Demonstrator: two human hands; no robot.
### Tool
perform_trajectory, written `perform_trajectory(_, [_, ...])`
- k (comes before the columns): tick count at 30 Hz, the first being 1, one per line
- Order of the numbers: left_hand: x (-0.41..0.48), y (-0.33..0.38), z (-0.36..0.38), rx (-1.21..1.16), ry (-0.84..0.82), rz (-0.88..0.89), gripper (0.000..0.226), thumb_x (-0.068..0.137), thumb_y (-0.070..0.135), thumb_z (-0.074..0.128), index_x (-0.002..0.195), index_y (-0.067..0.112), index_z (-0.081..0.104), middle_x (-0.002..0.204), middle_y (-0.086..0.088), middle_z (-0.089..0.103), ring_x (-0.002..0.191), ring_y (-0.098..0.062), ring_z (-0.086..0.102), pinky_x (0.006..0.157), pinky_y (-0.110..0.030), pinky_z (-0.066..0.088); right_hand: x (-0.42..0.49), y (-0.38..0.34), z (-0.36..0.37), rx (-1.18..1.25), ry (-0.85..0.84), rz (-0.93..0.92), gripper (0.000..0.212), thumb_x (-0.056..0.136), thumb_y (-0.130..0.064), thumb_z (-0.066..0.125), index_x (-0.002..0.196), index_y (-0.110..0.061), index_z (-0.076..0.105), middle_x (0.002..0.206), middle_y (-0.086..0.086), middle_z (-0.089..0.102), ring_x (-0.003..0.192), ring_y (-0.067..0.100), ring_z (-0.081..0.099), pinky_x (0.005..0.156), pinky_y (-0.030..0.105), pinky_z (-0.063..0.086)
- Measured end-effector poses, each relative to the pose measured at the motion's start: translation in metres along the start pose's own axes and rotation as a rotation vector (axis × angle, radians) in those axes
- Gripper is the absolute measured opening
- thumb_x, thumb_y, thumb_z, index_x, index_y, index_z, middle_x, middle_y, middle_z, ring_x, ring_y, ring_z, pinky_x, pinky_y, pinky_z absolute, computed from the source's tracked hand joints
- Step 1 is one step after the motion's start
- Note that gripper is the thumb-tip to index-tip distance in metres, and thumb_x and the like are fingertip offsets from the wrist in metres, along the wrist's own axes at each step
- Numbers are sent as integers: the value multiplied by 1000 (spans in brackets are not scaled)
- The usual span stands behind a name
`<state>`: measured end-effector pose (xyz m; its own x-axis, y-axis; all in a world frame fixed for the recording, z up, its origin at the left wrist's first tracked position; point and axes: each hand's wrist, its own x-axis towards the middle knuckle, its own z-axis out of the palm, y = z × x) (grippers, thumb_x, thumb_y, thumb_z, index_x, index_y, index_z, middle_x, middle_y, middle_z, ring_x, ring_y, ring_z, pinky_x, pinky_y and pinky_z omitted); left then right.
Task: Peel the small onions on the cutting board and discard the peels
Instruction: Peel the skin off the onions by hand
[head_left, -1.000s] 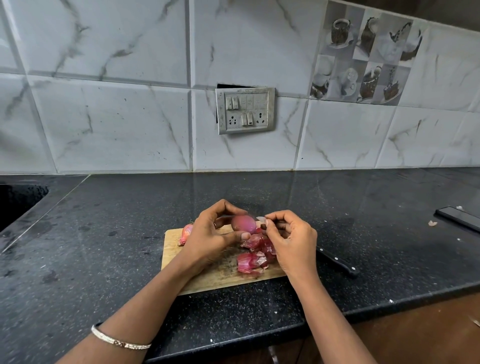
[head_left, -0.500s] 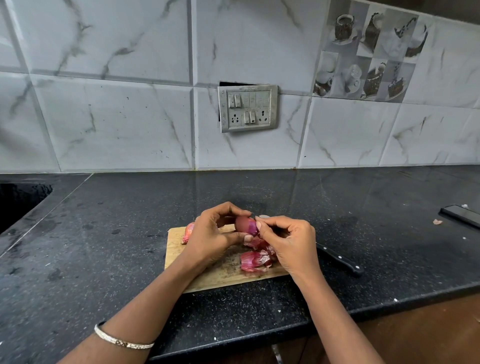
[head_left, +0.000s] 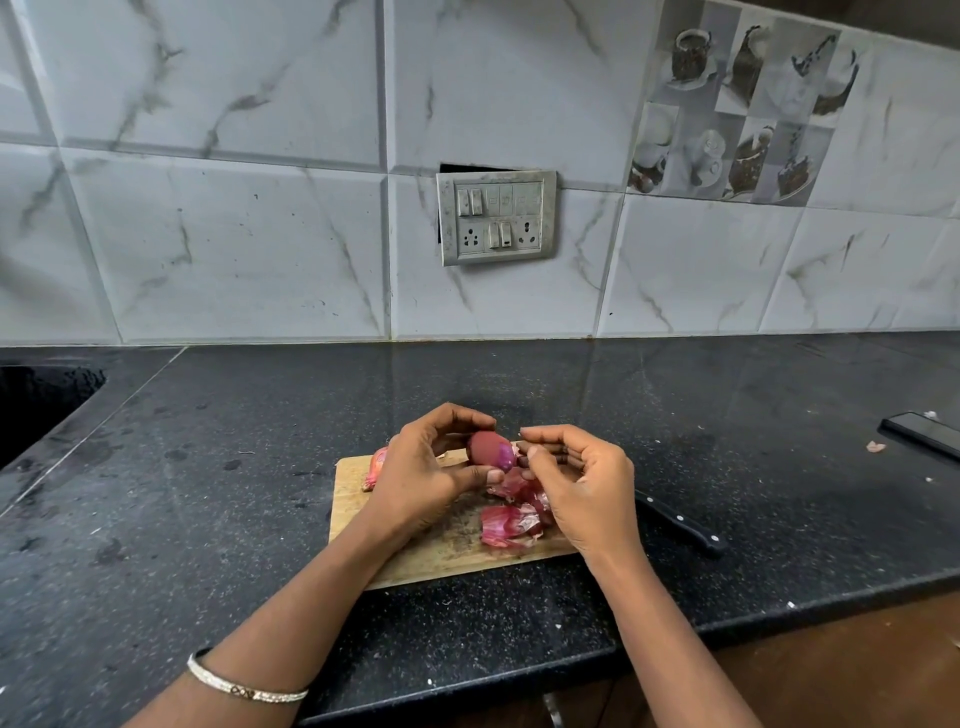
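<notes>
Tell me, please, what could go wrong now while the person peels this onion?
The left hand holds the onion only by fingertips above the cutting board, so it may slip and roll onto the counter. The knife lies close by the right hand; its wrist could bump the handle. Loose peels may scatter off the board.

A single wide-angle view, worn on the person's head, looks forward and down over the dark desk (head_left: 208, 467) toward the tiled wall (head_left: 260, 234) at 12 o'clock. It sits close above the arms entering from 6 o'clock, and the cutting board (head_left: 353, 499) lies just below centre, within arm's reach.
</notes>
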<state>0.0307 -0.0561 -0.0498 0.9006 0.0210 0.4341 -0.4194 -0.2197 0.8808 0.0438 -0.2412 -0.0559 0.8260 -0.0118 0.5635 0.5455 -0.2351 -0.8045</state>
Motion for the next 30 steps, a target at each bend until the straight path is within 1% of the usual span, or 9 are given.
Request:
perform_trajectory(3, [0,0,0,20,1,3,47,66,6,93,106,19,71,103,6,76,101,-8,71,90,-25,56,-1,-2,0,2,-69,-2,9,84,-21,83,92,-19,79,83,-10,77,77,6,74,70,22,58])
perform_trajectory(7, [0,1,1,21,11,16,45,65,8,94,101,20,70,99,7,76,98,-8,71,85,-17,53,0,-3,-1,66,-84,18,3,86,-16,80,86,-17,77,82,-7,77,73,6,72,70,18,54])
perform_trajectory(9, [-1,1,1,12,5,22,45,65,7,94,101,20,70,100,4,76,99,-10,71,86,-19,54,0,-2,-1,86,-89,48,4,87,-14,78,85,-17,77,84,-6,77,74,8,73,73,22,55])
perform_trajectory(13, [-1,0,0,-112,-34,-13,45,67,2,91,104,18,72,104,-2,75,104,-19,71,92,-36,57,2,5,1,19,-45,54,6,90,-15,76,86,-20,76,84,-6,77,81,9,72,78,29,58])
perform_trajectory(16, [-2,1,-1,-243,-65,-44,46,69,-2,87,108,14,70,108,-9,74,103,-22,71,87,-34,58,4,10,1,-81,29,18,6,92,-17,74,87,-21,74,83,-10,75,81,5,70,75,29,57])
perform_trajectory(19, [-3,2,-1,-309,-102,-56,48,72,-4,84,115,12,67,111,-9,74,104,-21,71,84,-31,58,4,12,0,-164,66,-28,11,92,-10,71,89,-21,71,83,-12,73,81,3,69,72,23,54])
perform_trajectory(23, [-4,-3,1,-402,-90,-113,55,71,0,85,120,8,59,118,-9,70,105,-23,71,85,-32,59,2,6,-1,-218,26,-147,28,91,5,60,96,-19,73,93,-15,72,94,3,68,83,20,53])
perform_trajectory(27, [-4,-5,1,-419,-102,-148,53,72,2,83,118,8,57,114,-6,71,102,-23,71,88,-40,60,0,4,1,-210,1,-192,11,98,-19,65,104,-22,73,94,-16,72,93,4,69,77,30,56])
perform_trajectory(30, [-4,-2,1,-392,-125,-145,50,77,1,83,121,8,60,122,-14,67,102,-17,70,84,-29,58,-2,2,2,-240,-12,-233,15,102,-27,60,107,-23,74,98,-18,72,96,4,67,79,32,56])
